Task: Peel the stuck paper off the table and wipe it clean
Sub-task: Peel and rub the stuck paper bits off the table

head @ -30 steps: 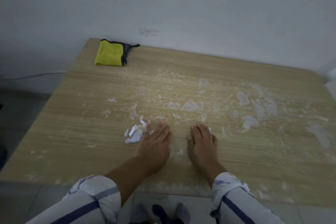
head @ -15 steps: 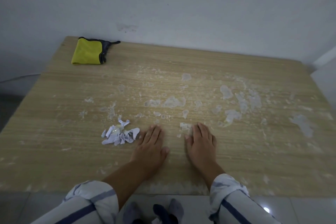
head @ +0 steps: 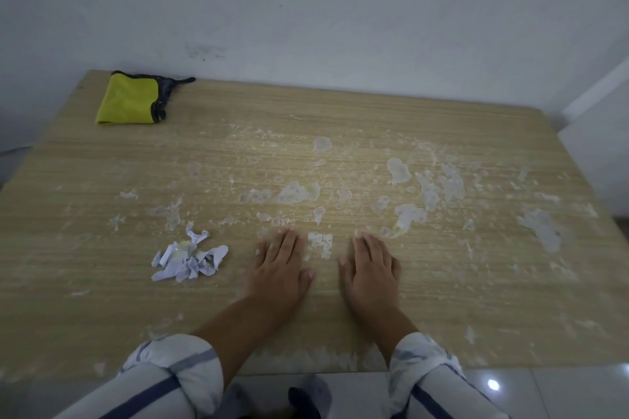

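Note:
A wooden table is spotted with patches of stuck white paper across its middle and right side. Both of my hands lie flat, palms down, near the front edge. My left hand and my right hand have straight fingers and hold nothing. A small square paper patch sits between their fingertips. To the left of my left hand lies a heap of peeled paper scraps. A folded yellow cloth with dark trim rests at the far left corner.
A grey-white wall runs along the table's far edge. A white wall corner stands at the right. Tiled floor shows below the front edge, with my striped sleeves in the foreground.
The view has swung left and pulled back, so the scrap heap now lies well apart from my left hand. Both hands stay flat on the table.

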### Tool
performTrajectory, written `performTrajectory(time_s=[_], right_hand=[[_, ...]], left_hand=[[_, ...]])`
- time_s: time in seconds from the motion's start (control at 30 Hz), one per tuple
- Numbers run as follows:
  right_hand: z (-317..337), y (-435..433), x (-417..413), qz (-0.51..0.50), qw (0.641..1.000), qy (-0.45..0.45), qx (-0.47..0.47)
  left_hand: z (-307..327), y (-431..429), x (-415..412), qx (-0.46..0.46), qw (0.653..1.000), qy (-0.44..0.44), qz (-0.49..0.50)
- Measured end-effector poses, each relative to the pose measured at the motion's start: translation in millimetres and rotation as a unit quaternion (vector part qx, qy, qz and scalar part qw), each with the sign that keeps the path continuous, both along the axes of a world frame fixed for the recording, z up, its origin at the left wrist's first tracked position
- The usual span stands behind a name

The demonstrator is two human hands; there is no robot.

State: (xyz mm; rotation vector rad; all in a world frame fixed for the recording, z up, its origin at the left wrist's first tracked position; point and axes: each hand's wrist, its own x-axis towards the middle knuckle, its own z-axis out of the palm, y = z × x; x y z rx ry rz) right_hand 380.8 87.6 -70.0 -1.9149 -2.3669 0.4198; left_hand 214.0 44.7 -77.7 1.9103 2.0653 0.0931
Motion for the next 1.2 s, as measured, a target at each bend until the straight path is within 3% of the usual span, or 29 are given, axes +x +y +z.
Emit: performTrajectory(time_s=[0.37,0.73,1.03,1.2], right_hand=[[3,21,2,0.028,1.000,-0.005,-0.006],[3,63,-28,0.087,0.996,0.012,-0.014],[-1,87,-48,0.089,0.996,0.026,0.007],[-2,88,-49,0.094,0.995,0.015,0.004]], left_hand=[[0,29,15,0.010,1.000,0.011,0.004],[4,78,-5,0.008,0.997,-0.019,0.069],[1,107,-23,0.011,0.998,-0.030,0.058],[2,124,-36,0.025,0.999,-0.023,-0.029]])
